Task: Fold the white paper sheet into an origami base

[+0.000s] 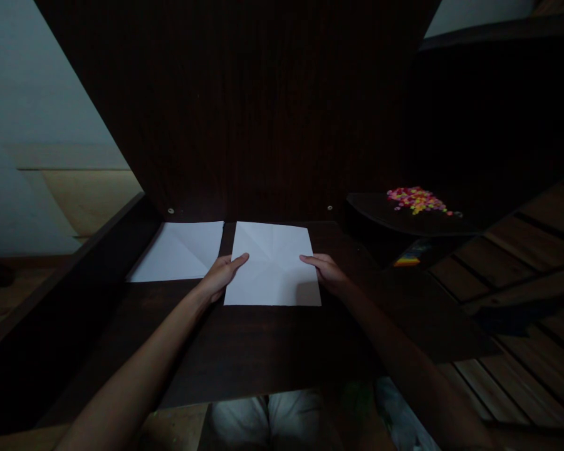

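Note:
A white sheet of paper [272, 269] with faint creases crossing near its middle is held flat between my two hands over the dark desk. My left hand [220, 274] grips its left edge, thumb on top and fingers underneath. On the right edge, my right hand [329, 272] pinches the sheet the same way, its fingers mostly hidden below. More white paper [181, 250] lies on the desk to the left, with a diagonal crease showing on its top sheet.
The dark wooden desk [244, 357] has a raised side board [70, 300] at left and a tall back panel [263, 113]. On a rounded shelf [371, 210] at right sits a pile of small colourful pieces [418, 199]. A rainbow-coloured item [408, 255] shows beneath it.

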A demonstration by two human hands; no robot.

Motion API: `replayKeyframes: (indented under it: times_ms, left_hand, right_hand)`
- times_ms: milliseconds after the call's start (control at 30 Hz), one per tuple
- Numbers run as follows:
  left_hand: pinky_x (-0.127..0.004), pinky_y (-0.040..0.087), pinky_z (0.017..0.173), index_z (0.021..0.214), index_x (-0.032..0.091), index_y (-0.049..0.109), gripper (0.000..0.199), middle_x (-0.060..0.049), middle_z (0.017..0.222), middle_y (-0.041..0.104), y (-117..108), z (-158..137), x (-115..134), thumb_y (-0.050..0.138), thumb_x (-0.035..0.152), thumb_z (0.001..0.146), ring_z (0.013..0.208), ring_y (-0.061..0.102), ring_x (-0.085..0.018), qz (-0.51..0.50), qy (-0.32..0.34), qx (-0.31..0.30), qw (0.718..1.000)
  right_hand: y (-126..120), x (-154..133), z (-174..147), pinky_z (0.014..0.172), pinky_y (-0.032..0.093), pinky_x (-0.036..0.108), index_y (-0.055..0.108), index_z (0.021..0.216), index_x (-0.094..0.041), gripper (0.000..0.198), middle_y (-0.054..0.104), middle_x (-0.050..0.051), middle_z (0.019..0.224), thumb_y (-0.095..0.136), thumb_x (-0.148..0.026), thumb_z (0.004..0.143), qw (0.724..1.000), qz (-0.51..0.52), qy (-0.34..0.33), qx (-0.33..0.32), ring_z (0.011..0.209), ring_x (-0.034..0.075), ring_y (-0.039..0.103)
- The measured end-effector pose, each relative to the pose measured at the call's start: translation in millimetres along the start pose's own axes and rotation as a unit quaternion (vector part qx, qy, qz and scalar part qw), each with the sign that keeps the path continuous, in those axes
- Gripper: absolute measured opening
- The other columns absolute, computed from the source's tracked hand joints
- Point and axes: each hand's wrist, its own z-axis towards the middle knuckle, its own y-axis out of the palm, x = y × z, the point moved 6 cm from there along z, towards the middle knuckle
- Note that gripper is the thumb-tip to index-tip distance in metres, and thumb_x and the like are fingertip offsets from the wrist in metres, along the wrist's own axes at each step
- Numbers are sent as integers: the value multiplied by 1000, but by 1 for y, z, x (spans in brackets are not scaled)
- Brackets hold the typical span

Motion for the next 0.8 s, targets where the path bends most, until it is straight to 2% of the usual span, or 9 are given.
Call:
replayKeyframes:
  times_ms: [167,433,700,800]
  left_hand:
    - [-30,55,64,80,16,70,29,-9,71,74,-2,1,0,79,42,71,71,71,-25,-6,5,5,1000]
    - [-31,55,68,90,16,70,28,-8,78,75,0,-1,3,77,35,71,79,71,-26,-17,17,17,1000]
    - [-32,51,87,86,15,69,27,-9,83,75,-5,4,4,72,39,75,91,69,-24,-22,53,59,997]
    - [-32,50,87,83,15,69,29,-9,83,75,-6,6,4,74,41,72,91,69,-25,-16,61,55,997]
  right_hand:
    - [-4,4,2,54,44,27,74,71,-14,28,73,5,67,86,-33,55,998,-57,-15,13,56,16,62]
    - [2,-5,-2,61,46,29,74,78,-16,33,74,4,72,85,-36,53,997,-56,-61,9,62,18,64]
    - [5,-8,-6,64,47,31,72,81,-16,34,74,5,75,84,-35,54,996,-52,-69,-2,65,20,65]
    - [3,-9,-5,64,46,31,72,80,-17,32,73,5,74,83,-35,56,996,-56,-72,2,66,20,64]
